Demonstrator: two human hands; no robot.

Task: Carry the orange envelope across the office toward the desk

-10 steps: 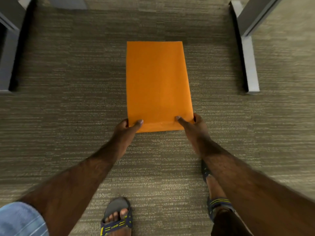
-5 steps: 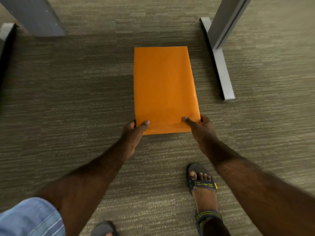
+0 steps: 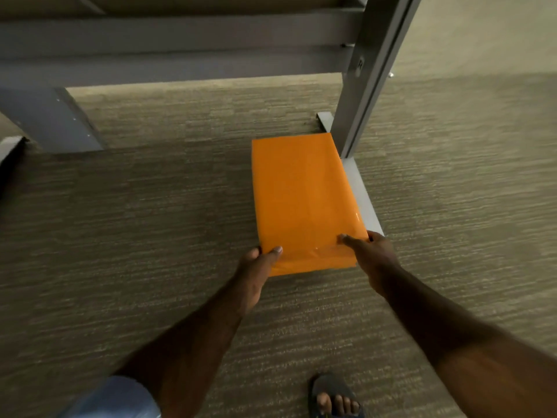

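I hold the orange envelope flat out in front of me above the carpet, its long side pointing away from me. My left hand grips its near left corner with the thumb on top. My right hand grips the near right corner the same way. The grey metal frame of the desk fills the top of the view, and its right leg rises just beyond the envelope's far right corner.
The desk leg's flat foot runs along the carpet under the envelope's right edge. Another grey desk leg stands at the left. My sandalled foot is on the striped carpet at the bottom.
I have walked forward: the desk frame and its right leg have come closer and now fill the top. The envelope stays in both hands, shifted slightly right in view.
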